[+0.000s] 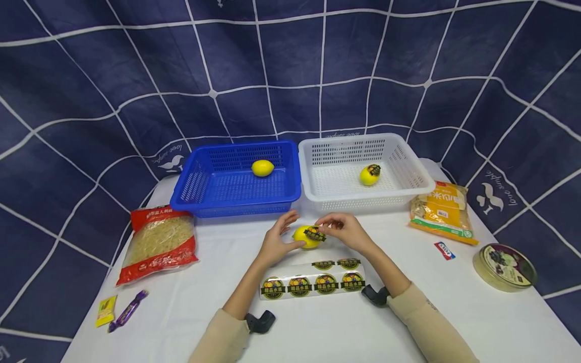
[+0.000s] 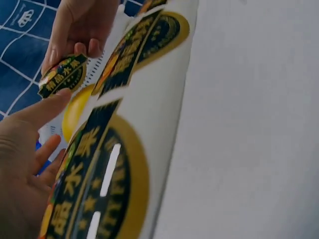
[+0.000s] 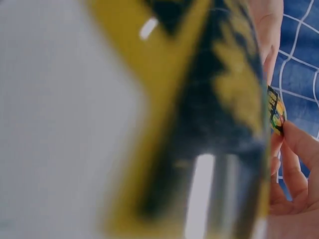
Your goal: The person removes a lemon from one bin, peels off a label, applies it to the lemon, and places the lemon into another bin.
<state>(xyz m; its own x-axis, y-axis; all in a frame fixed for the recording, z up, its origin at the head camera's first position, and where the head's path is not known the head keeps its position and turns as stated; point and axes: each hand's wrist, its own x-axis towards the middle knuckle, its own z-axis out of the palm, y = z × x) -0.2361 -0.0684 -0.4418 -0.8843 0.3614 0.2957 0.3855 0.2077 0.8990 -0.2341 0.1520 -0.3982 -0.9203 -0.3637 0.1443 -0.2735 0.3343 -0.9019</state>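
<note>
On the white table, my left hand [image 1: 278, 240] holds a yellow lemon [image 1: 303, 238] from its left side. My right hand [image 1: 343, 228] pinches a round black and gold sticker [image 1: 315, 234] against the top of that lemon. The left wrist view shows the same sticker [image 2: 62, 75] in the right hand's fingertips [image 2: 84, 49], above the lemon [image 2: 75, 110]. A sheet of several like stickers [image 1: 313, 281] lies just in front of the hands. A bare lemon [image 1: 263, 168] lies in the blue basket [image 1: 199, 187]. A stickered lemon [image 1: 370, 174] lies in the white basket [image 1: 410, 174].
A red bag of noodles [image 1: 159, 243] lies at the left, with two small sweets [image 1: 118, 310] near the front left edge. On the right lie an orange packet [image 1: 442, 212], a small red wrapper [image 1: 444, 250] and a round tin [image 1: 505, 266]. A blue checked cloth hangs behind.
</note>
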